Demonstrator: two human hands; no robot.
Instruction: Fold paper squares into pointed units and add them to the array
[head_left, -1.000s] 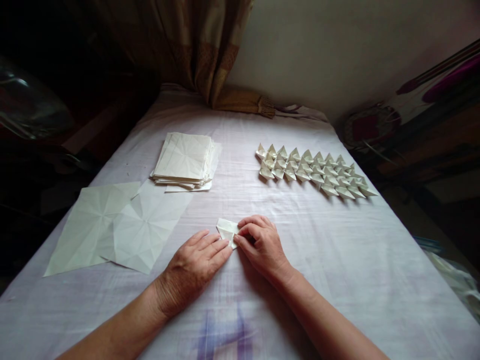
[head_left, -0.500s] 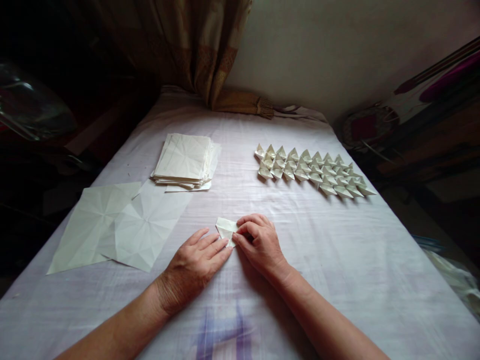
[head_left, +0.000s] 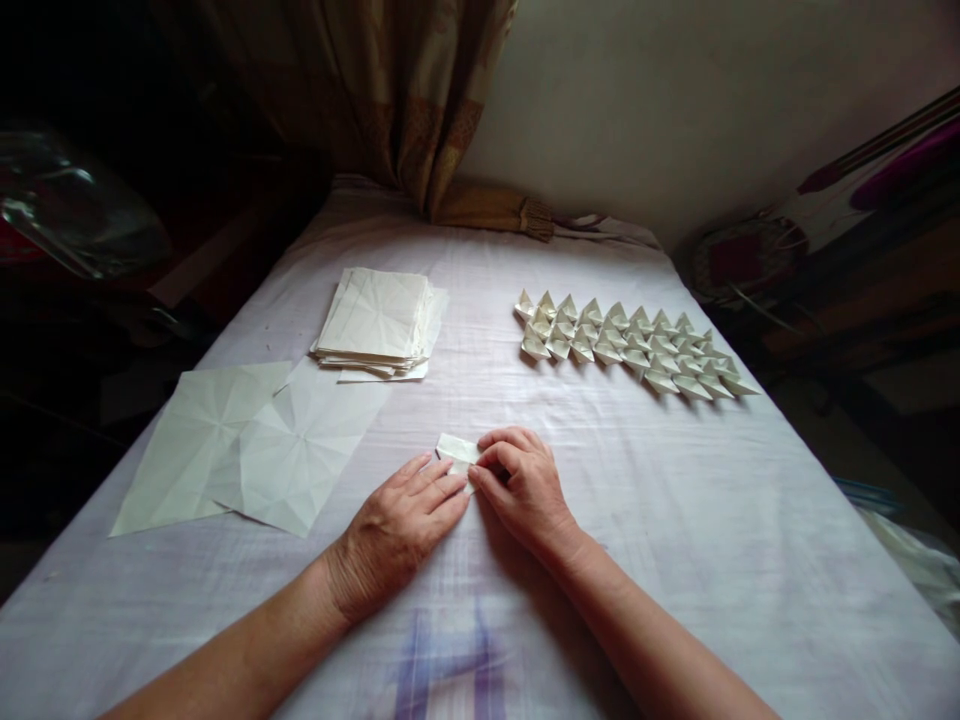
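A small piece of folded white paper [head_left: 457,449] lies on the sheet in front of me, partly covered by my fingers. My left hand [head_left: 400,535] rests palm down with its fingers stretched out, the fingertips over the paper's lower left part. At the paper's right edge, my right hand [head_left: 523,487] pinches it between thumb and forefinger, with the other fingers curled. The paper's lower part is mostly hidden by both hands.
Two creased paper sheets [head_left: 300,440] overlap at the left. Behind them stands a stack of creased square papers [head_left: 379,315]. Several folded paper boat-like pieces [head_left: 630,340] sit in rows at the right. A patterned curtain [head_left: 442,110] hangs at the far edge of the bed [head_left: 675,560].
The fingers of my left hand have slid slightly up over the folded paper, covering more of it. My right hand keeps its pinch. The whole view has shifted a little.
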